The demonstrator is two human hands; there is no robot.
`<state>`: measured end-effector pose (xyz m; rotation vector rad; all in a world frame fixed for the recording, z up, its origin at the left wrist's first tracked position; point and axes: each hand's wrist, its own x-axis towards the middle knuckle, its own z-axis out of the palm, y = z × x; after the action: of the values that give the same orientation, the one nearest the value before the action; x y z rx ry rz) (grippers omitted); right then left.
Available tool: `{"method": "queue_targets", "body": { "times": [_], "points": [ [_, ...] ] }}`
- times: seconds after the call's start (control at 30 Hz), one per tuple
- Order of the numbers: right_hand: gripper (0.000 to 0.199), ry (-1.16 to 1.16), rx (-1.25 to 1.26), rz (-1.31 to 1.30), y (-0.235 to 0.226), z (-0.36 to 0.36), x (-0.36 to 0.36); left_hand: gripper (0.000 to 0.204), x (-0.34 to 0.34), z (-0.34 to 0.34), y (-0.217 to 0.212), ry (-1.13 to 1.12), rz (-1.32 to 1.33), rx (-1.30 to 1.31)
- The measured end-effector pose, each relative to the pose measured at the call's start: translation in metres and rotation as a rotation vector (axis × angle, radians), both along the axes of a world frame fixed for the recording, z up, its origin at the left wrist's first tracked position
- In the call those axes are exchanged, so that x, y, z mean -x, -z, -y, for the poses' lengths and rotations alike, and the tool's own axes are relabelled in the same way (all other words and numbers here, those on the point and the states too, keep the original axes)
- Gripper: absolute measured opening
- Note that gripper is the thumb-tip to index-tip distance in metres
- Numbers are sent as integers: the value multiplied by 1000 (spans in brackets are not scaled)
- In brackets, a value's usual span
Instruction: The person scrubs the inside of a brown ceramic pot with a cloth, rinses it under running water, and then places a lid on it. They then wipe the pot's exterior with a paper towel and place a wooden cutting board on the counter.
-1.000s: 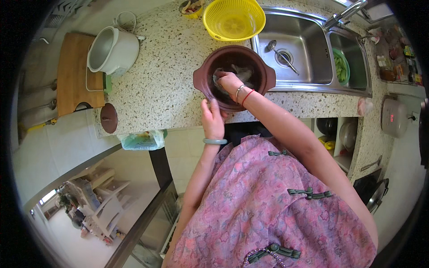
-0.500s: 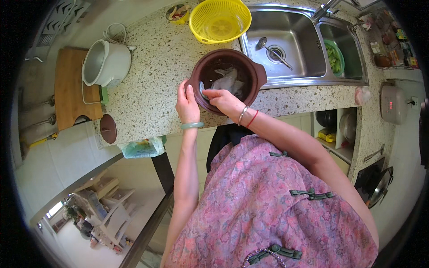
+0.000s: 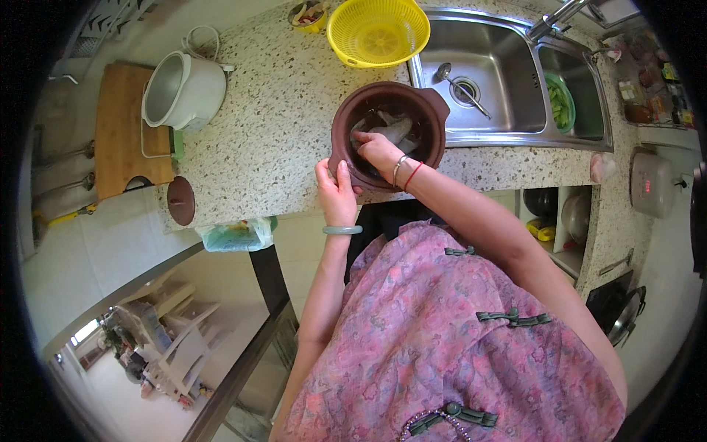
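Observation:
A brown clay pot [image 3: 341, 118] with stubby side handles stands on the speckled counter in front of me. Inside it lie some water and a wet, pale grey cloth [image 3: 398, 132]. My left hand [image 3: 338, 194] steadies the pot at its near left side, thumb up against the handle and the other fingers partly hidden beneath. Down in the pot is my right hand [image 3: 378, 155], its fingers pressed together on part of the cloth near the inner left wall. Some of those fingertips are hidden.
A yellow colander [image 3: 345, 46] stands behind the pot, beside the steel sink [image 3: 508, 59] with a ladle [image 3: 471, 99] in it. At left are a white cooker pot [image 3: 202, 92], a wooden board [image 3: 121, 147] and a brown lid [image 3: 180, 200]. A bagged bin [image 3: 234, 237] hangs below the counter edge.
The pot has turned a little counterclockwise, and my left hand has come round nearer to me with it. My right hand has moved from the rim deeper into the pot. The view has shifted slightly.

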<state>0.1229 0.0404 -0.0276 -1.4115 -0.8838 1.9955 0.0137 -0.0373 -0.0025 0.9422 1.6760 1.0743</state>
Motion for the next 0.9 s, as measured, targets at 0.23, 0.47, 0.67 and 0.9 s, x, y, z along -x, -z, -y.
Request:
{"method": "queue_targets", "body": {
  "times": [0.23, 0.47, 0.67, 0.9],
  "points": [
    [44, -64, -73, -105, -51, 28, -16, 38, 4, -14, -7, 76, -389, -161],
    [48, 196, -83, -120, -23, 11, 12, 40, 1, -3, -4, 115, -423, -199],
    [39, 86, -209, 302, 30, -22, 14, 38, -19, 12, -5, -29, -44, -73],
    [45, 128, -22, 168, 25, -25, 2, 42, 3, -4, 12, 47, -354, -232]
  ]
}}
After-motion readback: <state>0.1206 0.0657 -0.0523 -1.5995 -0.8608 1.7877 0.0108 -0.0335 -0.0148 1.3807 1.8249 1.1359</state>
